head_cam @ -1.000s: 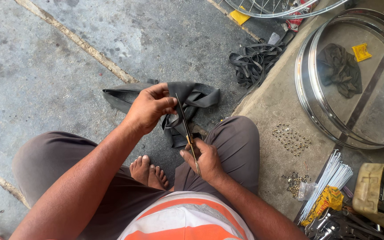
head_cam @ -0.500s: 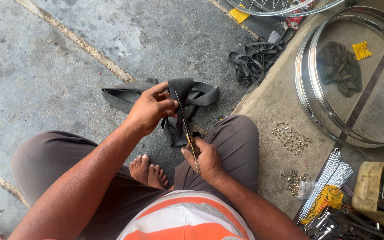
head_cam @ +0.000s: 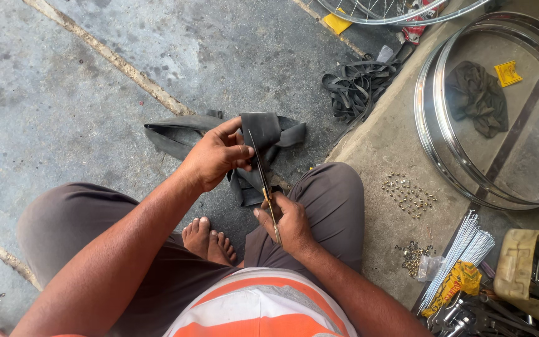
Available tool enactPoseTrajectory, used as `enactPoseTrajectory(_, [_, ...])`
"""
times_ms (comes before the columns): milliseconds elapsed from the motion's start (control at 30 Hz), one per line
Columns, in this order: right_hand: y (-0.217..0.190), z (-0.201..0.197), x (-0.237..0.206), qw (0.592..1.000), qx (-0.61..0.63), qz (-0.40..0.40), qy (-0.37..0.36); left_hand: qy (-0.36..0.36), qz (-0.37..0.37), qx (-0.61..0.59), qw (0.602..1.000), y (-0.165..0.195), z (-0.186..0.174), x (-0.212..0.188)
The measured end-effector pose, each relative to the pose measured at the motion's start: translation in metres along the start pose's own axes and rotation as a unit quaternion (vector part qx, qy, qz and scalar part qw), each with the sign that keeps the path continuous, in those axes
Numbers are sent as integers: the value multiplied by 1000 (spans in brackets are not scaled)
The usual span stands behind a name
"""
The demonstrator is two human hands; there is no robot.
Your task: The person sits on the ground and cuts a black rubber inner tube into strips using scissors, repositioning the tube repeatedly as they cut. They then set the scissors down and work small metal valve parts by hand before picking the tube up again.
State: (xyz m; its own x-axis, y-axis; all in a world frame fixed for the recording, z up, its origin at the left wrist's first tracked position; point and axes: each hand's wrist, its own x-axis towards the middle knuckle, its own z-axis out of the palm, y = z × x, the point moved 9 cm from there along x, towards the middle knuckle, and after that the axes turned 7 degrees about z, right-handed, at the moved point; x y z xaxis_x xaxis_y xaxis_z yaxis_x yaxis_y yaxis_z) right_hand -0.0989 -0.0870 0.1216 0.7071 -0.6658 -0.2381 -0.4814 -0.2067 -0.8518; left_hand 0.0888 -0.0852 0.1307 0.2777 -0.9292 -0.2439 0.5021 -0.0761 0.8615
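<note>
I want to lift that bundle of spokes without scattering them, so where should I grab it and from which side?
Probably at the end wrapped in yellow paper, where the bundle of spokes is held tight; the far ends fan out loose. The bundle lies flat on the concrete ledge, slanting toward the steel rims. Come from above and close the fingers across its width, since tools crowd its right side.

Grey concrete floor, cracked, pale seam running diagonally. Raised concrete ledge at right. Heap of black rubber strips at ledge foot. Stacked shiny wheel rims on ledge, dark rag and yellow tag lying inside. Scattered brass spoke nipples just beside rims. Bundle of silver spokes with yellow wrapper, near tan tool bag. Spoked wheel at top edge.
</note>
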Motion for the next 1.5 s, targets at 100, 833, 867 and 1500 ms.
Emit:
enactPoseTrajectory(100, [3, -1, 0, 1000, -2, 10, 9, 4, 17, -15, 1000, 1, -1, 2])
enactPoseTrajectory(833, [0, -1, -2, 1000, 21, -22, -4, -36, 11, -2, 999, 7, 4, -1])
enactPoseTrajectory(867, [-2, 0, -2, 999, 27, -33, -6, -35, 10, -4, 999, 8, 4, -1])
enactPoseTrajectory(1500, [2, -1, -1, 1000, 0, -13, 7, -29, 31, 55, 998, 3, 4, 0])
